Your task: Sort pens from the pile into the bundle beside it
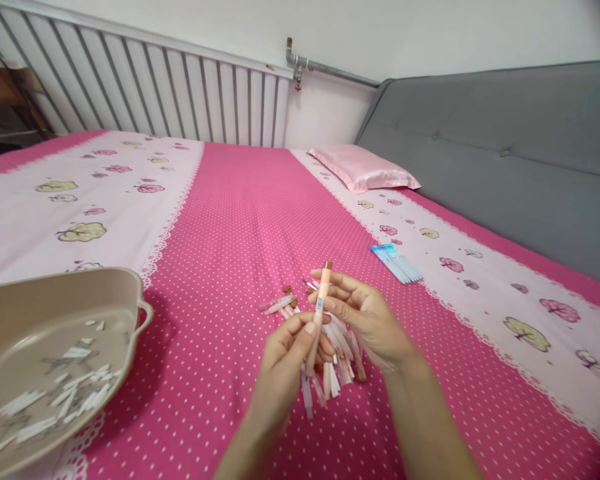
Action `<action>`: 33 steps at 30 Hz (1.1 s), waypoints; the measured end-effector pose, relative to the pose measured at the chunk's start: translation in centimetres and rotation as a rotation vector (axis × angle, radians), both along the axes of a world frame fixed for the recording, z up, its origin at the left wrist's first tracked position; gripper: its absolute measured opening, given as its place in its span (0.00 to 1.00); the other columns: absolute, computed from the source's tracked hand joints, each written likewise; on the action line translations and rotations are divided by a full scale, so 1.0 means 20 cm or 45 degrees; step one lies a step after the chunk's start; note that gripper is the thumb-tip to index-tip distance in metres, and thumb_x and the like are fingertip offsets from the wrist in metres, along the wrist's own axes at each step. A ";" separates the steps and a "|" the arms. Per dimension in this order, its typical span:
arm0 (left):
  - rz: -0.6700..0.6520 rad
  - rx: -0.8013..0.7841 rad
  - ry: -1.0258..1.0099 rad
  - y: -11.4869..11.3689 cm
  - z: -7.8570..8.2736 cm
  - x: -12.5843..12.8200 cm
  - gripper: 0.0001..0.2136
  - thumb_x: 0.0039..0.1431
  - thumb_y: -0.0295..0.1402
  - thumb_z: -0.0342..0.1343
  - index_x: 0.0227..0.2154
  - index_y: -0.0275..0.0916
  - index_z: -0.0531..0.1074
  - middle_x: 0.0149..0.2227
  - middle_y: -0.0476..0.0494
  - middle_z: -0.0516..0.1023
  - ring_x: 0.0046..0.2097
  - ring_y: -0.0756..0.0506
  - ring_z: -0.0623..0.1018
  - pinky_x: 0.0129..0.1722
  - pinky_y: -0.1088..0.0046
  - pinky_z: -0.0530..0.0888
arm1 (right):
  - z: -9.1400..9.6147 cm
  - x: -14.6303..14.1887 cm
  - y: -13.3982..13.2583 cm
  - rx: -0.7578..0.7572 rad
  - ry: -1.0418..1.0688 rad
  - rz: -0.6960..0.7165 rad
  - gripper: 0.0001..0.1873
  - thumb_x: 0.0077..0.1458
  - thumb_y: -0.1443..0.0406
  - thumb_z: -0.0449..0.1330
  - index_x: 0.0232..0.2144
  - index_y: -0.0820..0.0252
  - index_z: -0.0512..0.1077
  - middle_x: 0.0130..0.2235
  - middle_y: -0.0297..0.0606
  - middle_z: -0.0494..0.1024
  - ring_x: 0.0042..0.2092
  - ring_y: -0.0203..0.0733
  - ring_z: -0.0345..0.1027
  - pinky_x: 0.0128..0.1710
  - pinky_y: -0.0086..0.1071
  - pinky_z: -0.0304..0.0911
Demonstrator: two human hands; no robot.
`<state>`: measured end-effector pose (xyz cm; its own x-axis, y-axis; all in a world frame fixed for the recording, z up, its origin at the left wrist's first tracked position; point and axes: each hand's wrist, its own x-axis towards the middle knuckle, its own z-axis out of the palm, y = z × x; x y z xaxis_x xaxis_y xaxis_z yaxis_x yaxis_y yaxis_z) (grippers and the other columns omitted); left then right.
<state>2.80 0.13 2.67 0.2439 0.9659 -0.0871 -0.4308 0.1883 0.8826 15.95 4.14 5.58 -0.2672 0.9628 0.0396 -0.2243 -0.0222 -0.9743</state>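
Two bare hands work over a pink bed, seen by me from a distance through the head-worn camera. The left hand (289, 347) pinches the lower, paler part of a slim pen-like tube (323, 289) between thumb and fingers. The right hand (370, 319) closes on the same tube higher up, its thumb and fingers just below the brown top. I see the tube stand slightly tilted above the bedspread (245, 220), near the middle of my view, with a small dark-printed label facing me.

Beneath and around the fingers, I make out a loose pile of similar tubes (347, 343) in pink, clear and brown tones, partly hidden by the hands; I cannot tell how many. Beyond the right hand, a blue-and-white packet (397, 264) of slender sticks lies flat on the dotted fabric. At my left, a beige basin (136, 293) with a looped handle holds scattered white and grey strips (93, 393). A pink pillow (363, 168) rests near a grey padded headboard (505, 133), while a white radiator (155, 77) and a metal pipe (335, 70) line the wall behind.
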 end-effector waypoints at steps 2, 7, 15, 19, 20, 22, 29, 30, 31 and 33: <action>-0.020 -0.014 -0.026 0.00 0.00 0.00 0.11 0.58 0.38 0.52 0.37 0.35 0.72 0.23 0.48 0.72 0.26 0.52 0.70 0.27 0.79 0.65 | 0.00 0.00 0.00 -0.006 0.003 0.003 0.19 0.47 0.65 0.65 0.44 0.55 0.72 0.34 0.35 0.77 0.33 0.35 0.70 0.36 0.30 0.68; -0.042 0.001 -0.016 0.00 0.01 0.00 0.11 0.58 0.38 0.52 0.37 0.34 0.71 0.23 0.48 0.73 0.25 0.53 0.69 0.26 0.79 0.65 | 0.00 0.01 0.00 -0.036 -0.007 0.015 0.19 0.46 0.64 0.65 0.43 0.56 0.73 0.33 0.34 0.75 0.33 0.33 0.69 0.34 0.28 0.66; 0.033 0.004 0.107 0.01 0.01 0.00 0.11 0.54 0.37 0.57 0.35 0.34 0.69 0.24 0.48 0.74 0.24 0.54 0.69 0.23 0.80 0.64 | -0.01 0.01 0.00 -0.030 -0.021 -0.012 0.16 0.43 0.64 0.68 0.38 0.55 0.75 0.33 0.33 0.75 0.35 0.33 0.68 0.38 0.28 0.65; 0.058 -0.003 0.141 0.01 0.01 0.00 0.11 0.53 0.37 0.58 0.34 0.34 0.70 0.24 0.48 0.74 0.21 0.56 0.68 0.22 0.81 0.63 | 0.00 0.00 0.00 -0.035 -0.041 -0.018 0.16 0.42 0.64 0.68 0.37 0.56 0.74 0.32 0.33 0.74 0.35 0.33 0.68 0.37 0.28 0.65; 0.062 0.003 0.140 0.01 0.00 0.00 0.11 0.52 0.37 0.59 0.34 0.34 0.70 0.24 0.48 0.74 0.21 0.56 0.68 0.22 0.81 0.64 | 0.00 0.00 0.00 -0.034 -0.055 -0.019 0.16 0.42 0.63 0.68 0.37 0.56 0.74 0.32 0.33 0.74 0.34 0.33 0.67 0.36 0.28 0.65; 0.059 0.013 0.131 0.01 0.00 0.00 0.11 0.51 0.37 0.60 0.32 0.34 0.70 0.23 0.48 0.74 0.22 0.55 0.69 0.22 0.81 0.64 | 0.01 0.00 -0.01 -0.035 -0.092 -0.018 0.16 0.43 0.63 0.68 0.38 0.56 0.73 0.32 0.32 0.73 0.34 0.33 0.66 0.36 0.28 0.64; 0.027 0.025 0.130 0.01 0.02 0.00 0.10 0.53 0.37 0.58 0.34 0.35 0.69 0.23 0.49 0.73 0.24 0.54 0.70 0.24 0.79 0.67 | 0.03 0.01 -0.03 -0.065 -0.084 0.066 0.19 0.49 0.61 0.64 0.45 0.55 0.69 0.38 0.34 0.72 0.36 0.32 0.66 0.33 0.25 0.64; 0.018 0.027 0.132 0.01 0.02 -0.01 0.10 0.54 0.37 0.57 0.34 0.35 0.69 0.23 0.49 0.73 0.25 0.53 0.71 0.25 0.79 0.67 | 0.03 0.01 -0.03 -0.086 -0.041 0.109 0.19 0.51 0.61 0.63 0.46 0.54 0.68 0.41 0.36 0.72 0.37 0.33 0.67 0.33 0.26 0.65; 0.008 0.028 0.130 0.00 0.02 -0.01 0.10 0.55 0.37 0.56 0.35 0.35 0.70 0.24 0.48 0.73 0.26 0.53 0.71 0.26 0.79 0.67 | 0.03 0.01 -0.03 -0.105 0.006 0.151 0.19 0.52 0.61 0.61 0.48 0.53 0.67 0.44 0.37 0.71 0.37 0.34 0.67 0.32 0.26 0.66; -0.008 0.032 0.115 0.00 0.02 -0.01 0.11 0.57 0.38 0.54 0.37 0.35 0.70 0.26 0.47 0.74 0.26 0.53 0.71 0.27 0.78 0.67 | 0.04 0.02 -0.04 -0.130 0.085 0.211 0.19 0.55 0.62 0.58 0.50 0.52 0.65 0.47 0.38 0.71 0.36 0.34 0.68 0.30 0.27 0.67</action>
<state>2.54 0.19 2.98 0.2420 0.9665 -0.0850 -0.3482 0.1683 0.9222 16.29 3.43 6.32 -0.4227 0.9057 -0.0332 -0.2736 -0.1625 -0.9480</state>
